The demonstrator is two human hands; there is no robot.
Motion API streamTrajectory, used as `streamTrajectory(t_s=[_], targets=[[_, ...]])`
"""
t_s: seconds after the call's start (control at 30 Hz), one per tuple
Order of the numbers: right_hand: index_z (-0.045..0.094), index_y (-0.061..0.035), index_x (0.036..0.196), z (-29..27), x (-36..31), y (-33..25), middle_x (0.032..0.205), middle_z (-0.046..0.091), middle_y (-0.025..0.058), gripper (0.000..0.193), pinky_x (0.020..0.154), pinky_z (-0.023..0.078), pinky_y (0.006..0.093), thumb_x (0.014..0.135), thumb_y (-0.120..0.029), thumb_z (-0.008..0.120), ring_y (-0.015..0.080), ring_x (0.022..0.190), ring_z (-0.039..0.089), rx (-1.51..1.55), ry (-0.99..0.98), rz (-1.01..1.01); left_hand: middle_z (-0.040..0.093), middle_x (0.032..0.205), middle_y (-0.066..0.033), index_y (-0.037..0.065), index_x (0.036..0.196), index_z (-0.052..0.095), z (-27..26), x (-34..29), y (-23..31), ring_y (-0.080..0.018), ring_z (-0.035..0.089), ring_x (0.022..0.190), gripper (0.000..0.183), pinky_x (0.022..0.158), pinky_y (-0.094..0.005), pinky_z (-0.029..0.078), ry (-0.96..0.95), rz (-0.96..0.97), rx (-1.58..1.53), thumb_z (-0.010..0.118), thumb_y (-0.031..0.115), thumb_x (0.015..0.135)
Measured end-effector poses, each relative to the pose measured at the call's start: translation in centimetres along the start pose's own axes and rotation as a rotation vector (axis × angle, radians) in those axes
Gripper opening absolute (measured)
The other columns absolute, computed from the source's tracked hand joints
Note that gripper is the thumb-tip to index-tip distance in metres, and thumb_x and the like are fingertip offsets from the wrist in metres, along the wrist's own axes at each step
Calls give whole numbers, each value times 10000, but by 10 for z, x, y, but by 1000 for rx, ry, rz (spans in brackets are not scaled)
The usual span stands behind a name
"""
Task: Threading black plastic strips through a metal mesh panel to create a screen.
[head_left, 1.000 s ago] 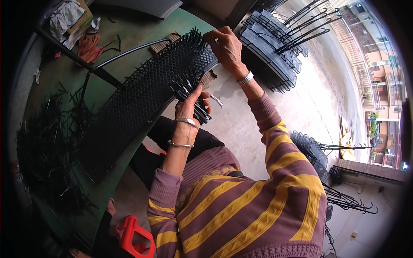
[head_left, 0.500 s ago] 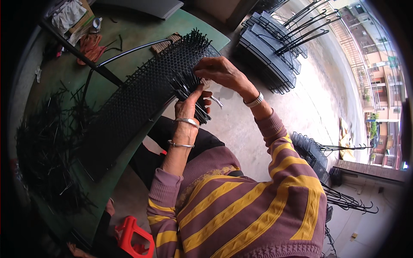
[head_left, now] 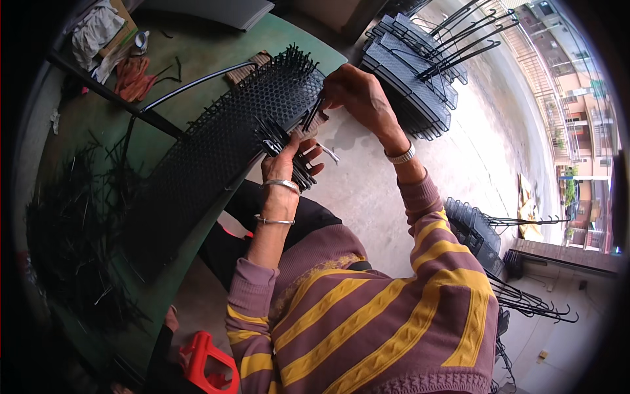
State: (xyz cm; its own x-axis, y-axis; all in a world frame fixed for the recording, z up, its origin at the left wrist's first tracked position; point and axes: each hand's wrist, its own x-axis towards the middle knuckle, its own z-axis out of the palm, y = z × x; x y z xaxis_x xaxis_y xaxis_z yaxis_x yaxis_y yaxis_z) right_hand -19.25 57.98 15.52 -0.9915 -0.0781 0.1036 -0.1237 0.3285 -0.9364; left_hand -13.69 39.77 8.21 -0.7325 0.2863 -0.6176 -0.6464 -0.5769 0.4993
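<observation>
Head view: the mesh panel [head_left: 197, 148], black and slightly curved, lies on the green table [head_left: 318, 47] and serves as the reference for all places. At the panel's near edge, the left hand [head_left: 282, 159] is curled around a bundle of black strips [head_left: 273, 136], thumb pressed on top and outer fingers partly spread. Just beside the panel's right end, the right hand [head_left: 362, 98] appears to pinch at least one thin black strip [head_left: 311, 118] between thumb and fingertips; the exact count cannot be told. Handling is judged best with the bundle kept close, its ends level, and a single strip separated cleanly and steadied near its tip. The panel's surface is a regular honeycomb of small holes, probably coated metal; stubby strip ends [head_left: 298, 59] bristle along its far edge. The strips look slender, stiff and faintly glossy. Left of the panel sits a tangled heap [head_left: 72, 243] of similar strips; ribbed cardboard [head_left: 240, 73] shows behind it.
</observation>
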Motion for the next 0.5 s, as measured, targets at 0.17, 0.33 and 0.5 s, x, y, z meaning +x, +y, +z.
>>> streamTrajectory(t_s=[0.17,0.33,0.5], targets=[[567,-6,964,-5,25,14,798,708,111,71,615,545,271,938,-72,574,186,719,719,-317,356,-302,693,1035,-101,120,1060,625,-6,9,-3,-272,685,952,220,775,-492,573,-44,-86,-82,638,299,933],[579,-35,1004,-8,44,33,799,721,81,81,629,541,268,950,-95,568,175,741,719,-401,418,-413,690,1004,-127,122,1063,616,-4,11,-3,-273,691,899,180,740,-499,578,-71,-110,-169,622,255,941],[575,-37,1009,-14,53,35,785,719,75,77,581,509,266,954,-85,552,180,708,708,-461,333,-473,675,1005,-113,137,1082,606,-5,9,-2,-266,672,927,163,809,-530,557,-67,-127,-143,594,238,955]])
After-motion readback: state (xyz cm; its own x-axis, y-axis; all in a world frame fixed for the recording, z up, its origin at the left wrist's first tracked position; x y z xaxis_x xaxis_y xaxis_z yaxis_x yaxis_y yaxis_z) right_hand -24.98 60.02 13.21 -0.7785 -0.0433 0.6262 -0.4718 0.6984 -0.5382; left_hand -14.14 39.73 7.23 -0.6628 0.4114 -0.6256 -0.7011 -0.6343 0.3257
